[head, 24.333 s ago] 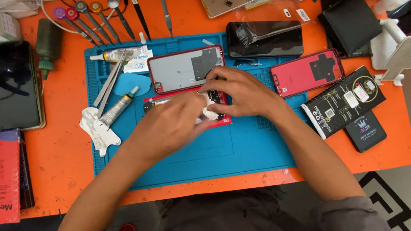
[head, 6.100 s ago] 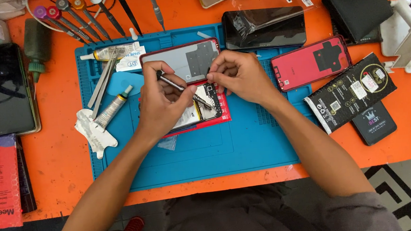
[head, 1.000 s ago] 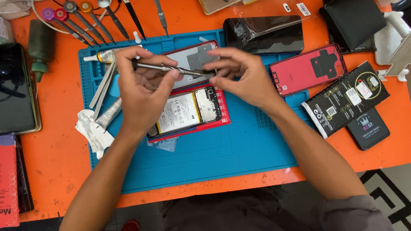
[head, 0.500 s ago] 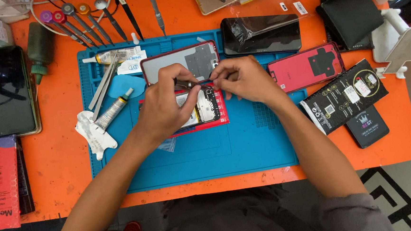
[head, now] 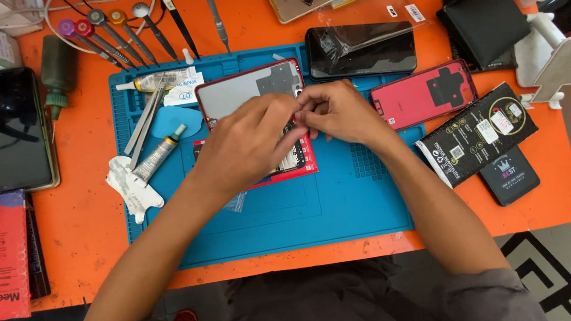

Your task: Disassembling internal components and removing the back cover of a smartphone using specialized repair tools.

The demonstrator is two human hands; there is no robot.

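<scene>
My left hand [head: 245, 146] lies over an opened red-framed phone [head: 302, 163] on the blue work mat [head: 302, 212] and covers most of it. Its fingers are curled shut, and the thin metal tool it held a moment ago is hidden inside them. My right hand [head: 338, 111] meets it from the right. Its fingertips are pinched against the left fingertips over the phone's upper edge, and I cannot make out what they hold. A grey phone back panel [head: 245, 90] lies just behind my hands.
Left on the mat lie a glue tube [head: 159, 151], metal tweezers [head: 141, 123] and a white wipe [head: 131, 183]. Behind are screwdrivers [head: 106, 32] and a plastic-wrapped black phone [head: 361, 49]. A red back cover [head: 423, 94], black packet [head: 475, 132] and white stand [head: 557, 58] are right; a black phone [head: 12, 127] left.
My hands have drawn closer and dropped onto the red phone. The thin tool that spanned between them half a second ago is no longer visible.
</scene>
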